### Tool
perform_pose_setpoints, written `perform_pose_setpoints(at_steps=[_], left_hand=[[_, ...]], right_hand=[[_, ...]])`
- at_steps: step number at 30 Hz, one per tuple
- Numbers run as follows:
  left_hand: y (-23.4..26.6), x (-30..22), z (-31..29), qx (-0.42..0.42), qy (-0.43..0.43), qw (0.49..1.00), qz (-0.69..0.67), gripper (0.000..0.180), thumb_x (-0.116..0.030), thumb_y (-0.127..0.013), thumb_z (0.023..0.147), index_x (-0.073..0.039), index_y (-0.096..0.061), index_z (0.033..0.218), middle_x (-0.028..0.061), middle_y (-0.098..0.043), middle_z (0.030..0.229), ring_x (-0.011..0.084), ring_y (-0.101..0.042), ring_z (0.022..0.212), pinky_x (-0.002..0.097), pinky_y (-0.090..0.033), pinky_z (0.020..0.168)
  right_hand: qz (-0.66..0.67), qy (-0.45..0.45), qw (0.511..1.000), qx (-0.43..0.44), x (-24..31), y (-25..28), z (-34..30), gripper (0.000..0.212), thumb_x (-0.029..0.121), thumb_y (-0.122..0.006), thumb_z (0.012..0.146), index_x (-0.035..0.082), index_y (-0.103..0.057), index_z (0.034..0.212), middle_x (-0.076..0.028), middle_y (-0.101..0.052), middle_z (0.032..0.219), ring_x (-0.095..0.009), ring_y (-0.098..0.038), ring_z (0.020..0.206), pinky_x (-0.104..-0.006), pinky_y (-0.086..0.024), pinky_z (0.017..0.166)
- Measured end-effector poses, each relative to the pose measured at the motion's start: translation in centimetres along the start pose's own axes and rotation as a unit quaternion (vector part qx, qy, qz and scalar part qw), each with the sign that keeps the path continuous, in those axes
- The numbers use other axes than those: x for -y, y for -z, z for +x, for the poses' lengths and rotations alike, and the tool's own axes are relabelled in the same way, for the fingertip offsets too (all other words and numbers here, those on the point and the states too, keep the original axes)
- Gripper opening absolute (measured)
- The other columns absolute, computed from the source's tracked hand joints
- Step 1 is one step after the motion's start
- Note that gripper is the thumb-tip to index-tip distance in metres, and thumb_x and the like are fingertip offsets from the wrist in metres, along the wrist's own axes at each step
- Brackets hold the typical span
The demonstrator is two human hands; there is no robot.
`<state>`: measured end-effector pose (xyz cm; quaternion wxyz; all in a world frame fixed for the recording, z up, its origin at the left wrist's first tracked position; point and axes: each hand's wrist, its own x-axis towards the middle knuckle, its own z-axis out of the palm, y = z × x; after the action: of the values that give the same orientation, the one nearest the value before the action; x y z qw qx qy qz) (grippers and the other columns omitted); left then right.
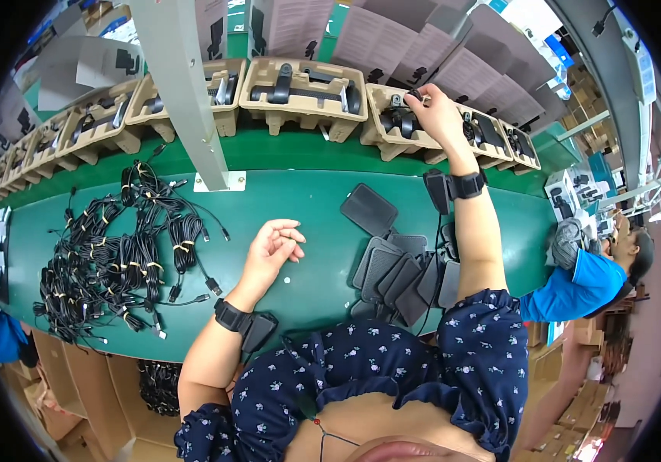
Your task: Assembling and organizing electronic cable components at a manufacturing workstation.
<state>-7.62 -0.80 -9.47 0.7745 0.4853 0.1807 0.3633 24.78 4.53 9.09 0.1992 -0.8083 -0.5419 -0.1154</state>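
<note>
The person's right hand (441,119) has its fingertips at a small black part (415,94) in a tan tray (378,141) — gripped or not, one cannot tell — while the empty left hand (272,250) hangs half-curled, and the wrist cable (438,231), if snagged, could drag the dark pads (399,276) astray.

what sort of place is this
Probably a factory packing or assembly line: there's a long row of brown trays, a heap of bundled black cables and a green workbench.
</note>
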Motion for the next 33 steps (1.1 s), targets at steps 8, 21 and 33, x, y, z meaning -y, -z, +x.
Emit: perform_pose_setpoints(at_steps=[8, 21, 33], left_hand=[[-0.1, -0.4, -0.1, -0.007, 0.015, 1.0, 0.01, 0.025, -0.003, -0.049, 0.089, -0.002, -0.047, 0.114, 0.0077, -0.058, 0.095, 0.0131, -0.057, 0.077, 0.024, -0.047, 0.067], [0.0, -0.3, 0.1, -0.015, 0.013, 1.0, 0.013, 0.021, -0.001, -0.048, 0.089, -0.002, -0.048, 0.111, 0.0071, -0.059, 0.092, 0.0123, -0.057, 0.074, 0.0232, -0.047, 0.066], [0.2, -0.4, 0.0, -0.025, 0.022, 0.999, 0.011, 0.02, -0.001, -0.048, 0.089, -0.001, -0.049, 0.11, 0.0073, -0.058, 0.091, 0.0122, -0.057, 0.074, 0.0232, -0.047, 0.065]], right_hand=[[-0.177, 0.033, 0.981, 0.077, 0.9, -3.0, 3.7, 0.034, 0.036, -0.059, 0.081, 0.009, -0.058, 0.101, -0.014, -0.065, 0.091, -0.033, -0.062, 0.088, -0.0414, -0.049, 0.076], [-0.065, 0.078, 0.993, -0.056, -0.5, -10.0, 1.9, 0.026, 0.025, -0.048, 0.089, 0.0, -0.05, 0.091, -0.023, -0.061, 0.083, -0.04, -0.06, 0.077, -0.0477, -0.047, 0.068], [-0.088, 0.048, 0.994, 0.052, -2.2, -9.3, 3.5, 0.026, 0.022, -0.059, 0.08, 0.0, -0.054, 0.091, -0.022, -0.062, 0.084, -0.038, -0.06, 0.083, -0.0458, -0.049, 0.071]])
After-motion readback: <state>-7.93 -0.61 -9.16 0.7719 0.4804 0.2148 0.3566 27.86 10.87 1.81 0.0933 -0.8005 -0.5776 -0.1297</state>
